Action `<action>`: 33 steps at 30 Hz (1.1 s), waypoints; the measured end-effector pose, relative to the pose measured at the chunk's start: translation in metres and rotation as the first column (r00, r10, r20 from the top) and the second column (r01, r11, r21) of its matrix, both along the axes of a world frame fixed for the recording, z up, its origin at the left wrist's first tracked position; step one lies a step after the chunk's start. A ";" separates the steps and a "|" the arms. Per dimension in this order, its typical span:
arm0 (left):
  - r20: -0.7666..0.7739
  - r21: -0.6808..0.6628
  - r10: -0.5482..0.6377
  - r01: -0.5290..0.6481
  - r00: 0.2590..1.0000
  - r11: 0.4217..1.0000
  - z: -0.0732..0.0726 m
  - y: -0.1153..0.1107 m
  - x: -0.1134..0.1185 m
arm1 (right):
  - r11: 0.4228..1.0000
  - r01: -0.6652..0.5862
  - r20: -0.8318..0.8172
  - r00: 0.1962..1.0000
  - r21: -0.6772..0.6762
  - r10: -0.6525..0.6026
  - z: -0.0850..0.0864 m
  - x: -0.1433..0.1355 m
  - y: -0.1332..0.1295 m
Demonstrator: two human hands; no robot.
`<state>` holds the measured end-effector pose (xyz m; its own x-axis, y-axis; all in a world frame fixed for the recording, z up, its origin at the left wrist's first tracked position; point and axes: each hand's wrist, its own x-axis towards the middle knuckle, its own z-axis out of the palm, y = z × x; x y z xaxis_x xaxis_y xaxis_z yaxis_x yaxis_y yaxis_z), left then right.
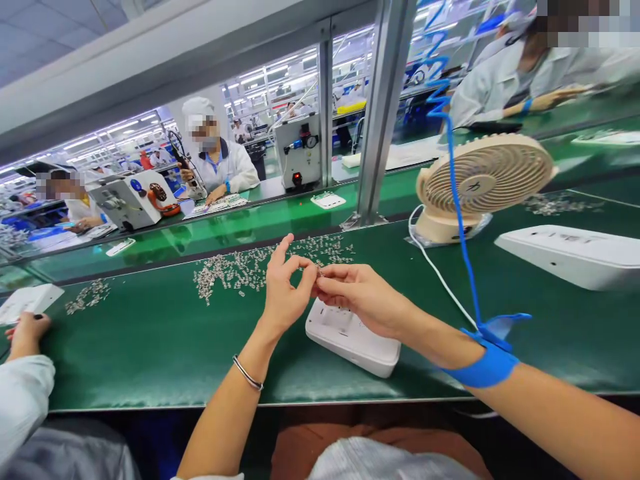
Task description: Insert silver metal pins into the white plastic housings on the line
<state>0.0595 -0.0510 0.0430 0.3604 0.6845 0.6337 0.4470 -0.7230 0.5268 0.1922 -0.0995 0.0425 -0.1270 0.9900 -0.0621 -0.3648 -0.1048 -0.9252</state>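
Green worktable (150,347) extends beneath left hand (287,293) and right hand (365,298), which pinch together one tiny, hardly visible part (319,272), just above a white casing (345,339).

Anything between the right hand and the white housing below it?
Nothing visible. The right hand overlaps the far part of the white housing in this view; whether they touch is unclear. The left hand meets the right at the fingertips. The fan and blue cord are off to the right.
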 end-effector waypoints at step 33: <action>-0.117 -0.078 0.025 -0.034 0.993 0.996 -0.002 0.006 0.030 | 0.668 0.124 0.500 0.567 0.734 -0.655 -0.027 0.039 0.015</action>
